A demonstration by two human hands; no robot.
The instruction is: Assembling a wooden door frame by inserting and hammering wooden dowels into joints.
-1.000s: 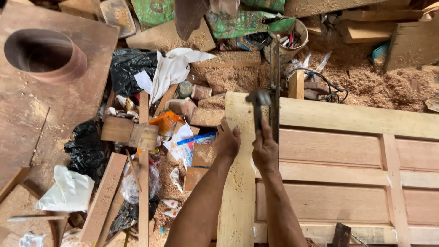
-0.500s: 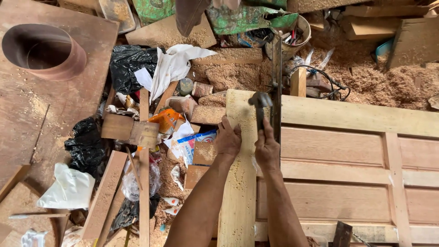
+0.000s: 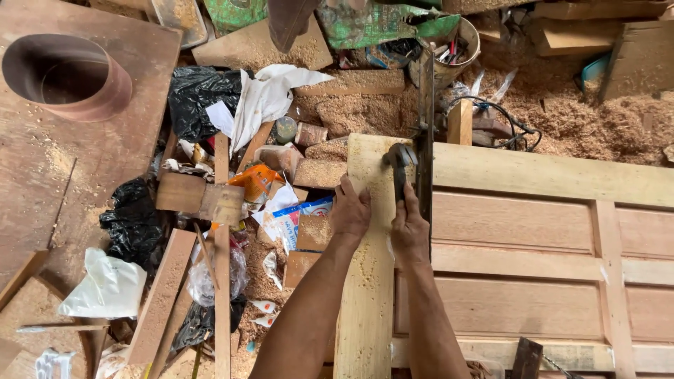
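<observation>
Hammer with dark metal head [image 3: 397, 160], gripped at its handle by the right hand [image 3: 409, 231], poised over the pale wooden door stile [image 3: 368, 281]; head-heavy, rigid, best held low on the handle. Left hand [image 3: 349, 210] lies flat, fingers apart, on the stiff, heavy stile beside the panelled wooden door [image 3: 533, 224].

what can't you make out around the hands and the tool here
Head view only:
- Tool: its handle is wrapped by the right hand, so the grip hides its shape; the dark head is too small to name.
- Left hand: palm lies flat on the plank, underside hidden.
- Plank and door: lower ends cut off by the bottom edge.
- Bucket: contents too small to tell.
</observation>
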